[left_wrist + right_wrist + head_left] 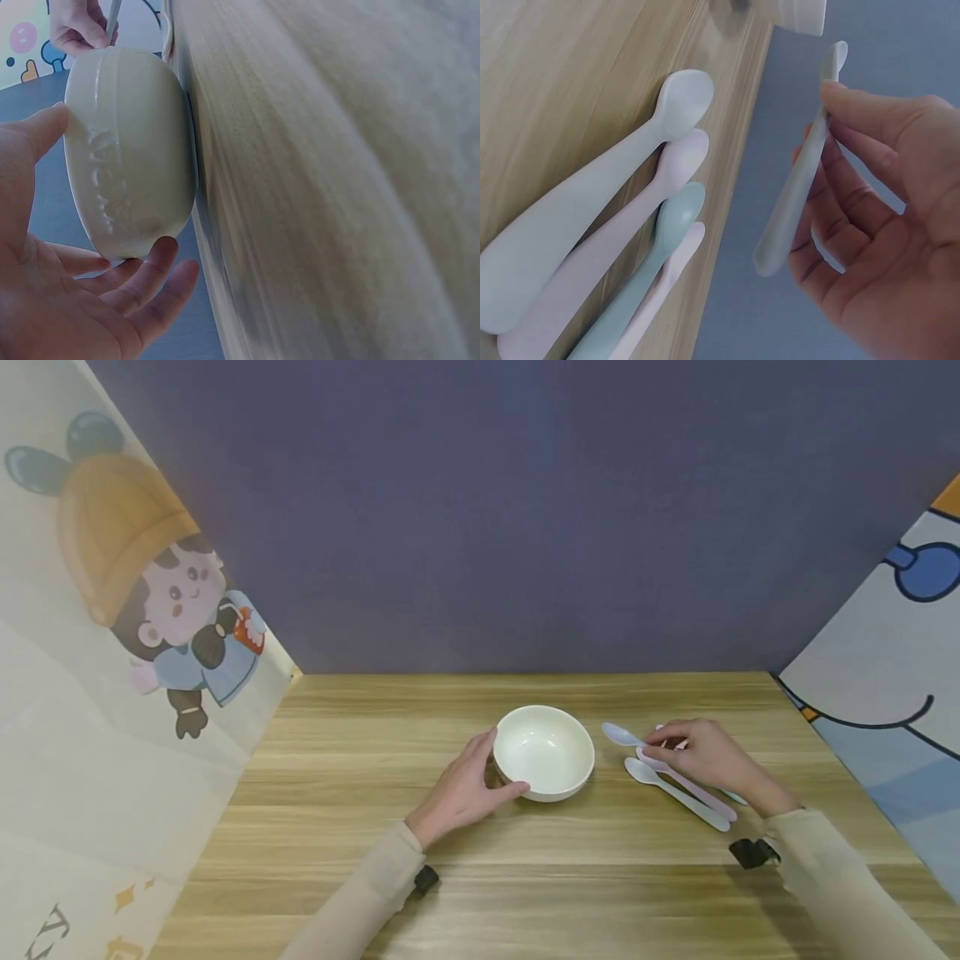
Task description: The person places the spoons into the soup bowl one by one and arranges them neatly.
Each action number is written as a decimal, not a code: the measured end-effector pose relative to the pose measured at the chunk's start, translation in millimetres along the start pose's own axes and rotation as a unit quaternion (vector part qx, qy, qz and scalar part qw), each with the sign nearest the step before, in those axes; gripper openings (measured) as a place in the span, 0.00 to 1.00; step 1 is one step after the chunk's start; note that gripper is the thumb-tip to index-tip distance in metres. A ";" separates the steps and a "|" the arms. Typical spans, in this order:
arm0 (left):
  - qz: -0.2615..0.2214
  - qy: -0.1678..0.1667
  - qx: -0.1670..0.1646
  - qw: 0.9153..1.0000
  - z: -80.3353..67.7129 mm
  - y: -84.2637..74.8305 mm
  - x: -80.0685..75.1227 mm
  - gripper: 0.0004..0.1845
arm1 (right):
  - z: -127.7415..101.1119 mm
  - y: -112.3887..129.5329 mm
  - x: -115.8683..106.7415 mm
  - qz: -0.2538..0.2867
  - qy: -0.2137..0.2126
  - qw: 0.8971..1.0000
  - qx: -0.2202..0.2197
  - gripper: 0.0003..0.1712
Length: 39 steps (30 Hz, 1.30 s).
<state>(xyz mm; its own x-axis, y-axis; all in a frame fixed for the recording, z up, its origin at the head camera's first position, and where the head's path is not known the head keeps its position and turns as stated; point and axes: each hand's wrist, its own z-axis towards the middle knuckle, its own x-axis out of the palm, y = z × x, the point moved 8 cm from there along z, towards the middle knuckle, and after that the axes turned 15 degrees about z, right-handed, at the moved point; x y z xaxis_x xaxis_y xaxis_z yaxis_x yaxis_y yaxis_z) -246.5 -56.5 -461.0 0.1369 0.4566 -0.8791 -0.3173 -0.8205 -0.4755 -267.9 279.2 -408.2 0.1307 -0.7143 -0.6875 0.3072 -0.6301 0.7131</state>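
Observation:
A cream-white bowl [543, 750] stands upright on the wooden table, and its inside shows no contents. My left hand [463, 787] grips it from the left, thumb near the front rim. In the left wrist view the other fingers [161, 262] curl at the bowl's far side, below raised lettering. To the right of the bowl, my right hand [705, 756] pinches a pale spoon [796, 191] by its handle, raised above the table with the spoon's head toward the bowl. Under that hand lie a white spoon [592, 184], a pink spoon [615, 232], a green spoon [656, 266] and another pink spoon [676, 259].
The wooden table [315, 827] ends at a dark blue-grey panel [480, 527] at the back. A light panel with a cartoon child [183, 593] borders the left. Another printed panel [862, 668] stands at the right.

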 end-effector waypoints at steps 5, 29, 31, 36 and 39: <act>0.000 -0.001 0.001 1.000 -0.4 0.8 0.8 0.58 | 2.9 2.9 5.0 0.000 0.009 1.000 -0.001 0.10; 0.001 -0.003 0.007 1.000 -1.1 0.5 -0.8 0.58 | 14.6 20.7 22.2 0.020 0.028 0.999 -0.012 0.09; 0.001 -0.005 0.009 1.000 -0.9 0.5 -0.7 0.58 | 15.6 21.9 24.2 0.021 0.031 0.999 -0.014 0.09; -0.001 -0.008 0.013 1.000 -0.4 0.4 -0.6 0.58 | 17.2 27.0 28.9 0.025 0.039 0.999 -0.020 0.09; -0.001 -0.006 0.014 1.000 -0.2 -0.1 -0.3 0.58 | 17.8 29.2 31.3 0.029 0.044 0.998 -0.021 0.10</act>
<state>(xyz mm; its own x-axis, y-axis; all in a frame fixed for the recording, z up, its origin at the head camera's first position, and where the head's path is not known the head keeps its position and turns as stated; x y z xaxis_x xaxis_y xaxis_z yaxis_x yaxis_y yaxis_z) -246.3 -56.7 -460.7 0.1257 0.4626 -0.8776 -0.3438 -0.8095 -0.4760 -271.6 233.0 -406.5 0.2314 -0.7181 -0.6563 0.3352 -0.5745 0.7468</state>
